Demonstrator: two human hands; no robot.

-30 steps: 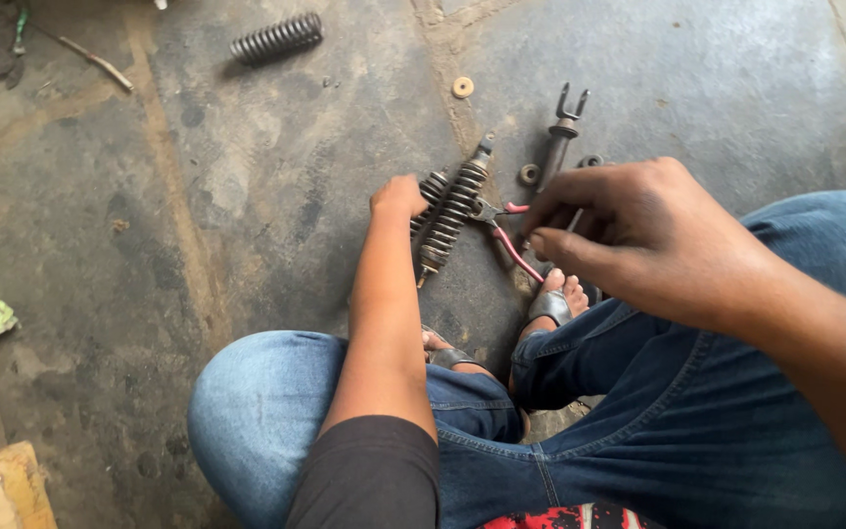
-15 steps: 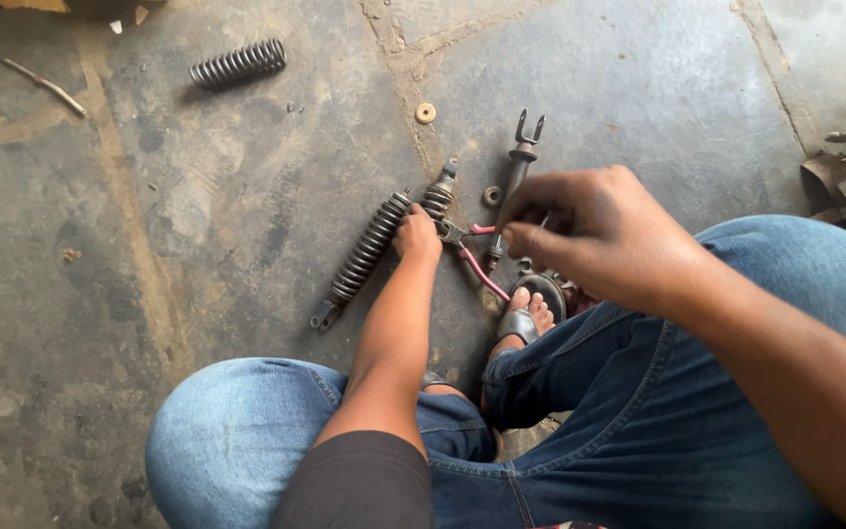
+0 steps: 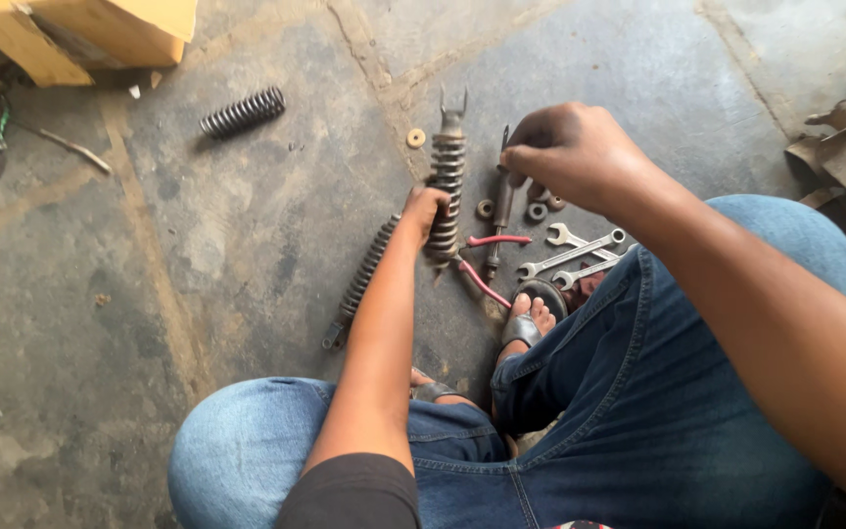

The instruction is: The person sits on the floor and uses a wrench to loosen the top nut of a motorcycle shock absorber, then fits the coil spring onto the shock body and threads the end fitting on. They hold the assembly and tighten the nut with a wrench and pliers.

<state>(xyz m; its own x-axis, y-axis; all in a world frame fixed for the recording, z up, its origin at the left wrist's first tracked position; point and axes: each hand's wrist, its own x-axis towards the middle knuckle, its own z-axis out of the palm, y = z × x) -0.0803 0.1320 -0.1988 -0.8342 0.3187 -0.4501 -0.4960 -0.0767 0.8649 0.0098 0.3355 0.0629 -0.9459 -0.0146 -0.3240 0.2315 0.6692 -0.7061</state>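
On rough concrete: L hand (image 3: 425, 208) grips ribbed coil shock (image 3: 446, 186).

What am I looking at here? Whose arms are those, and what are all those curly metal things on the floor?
The picture comes from a camera worn on a person's head, looking down. So you see their own arms and their knees in blue jeans, sitting on a concrete floor. The left hand grips a shock absorber, a metal rod wrapped in a big spring. The right hand pinches the top of a thin dark rod. Another spring lies beside the left arm, and a loose one farther away. Near the person's sandalled foot lie two wrenches, red-handled pliers and small metal rings. A cardboard box sits in the corner.
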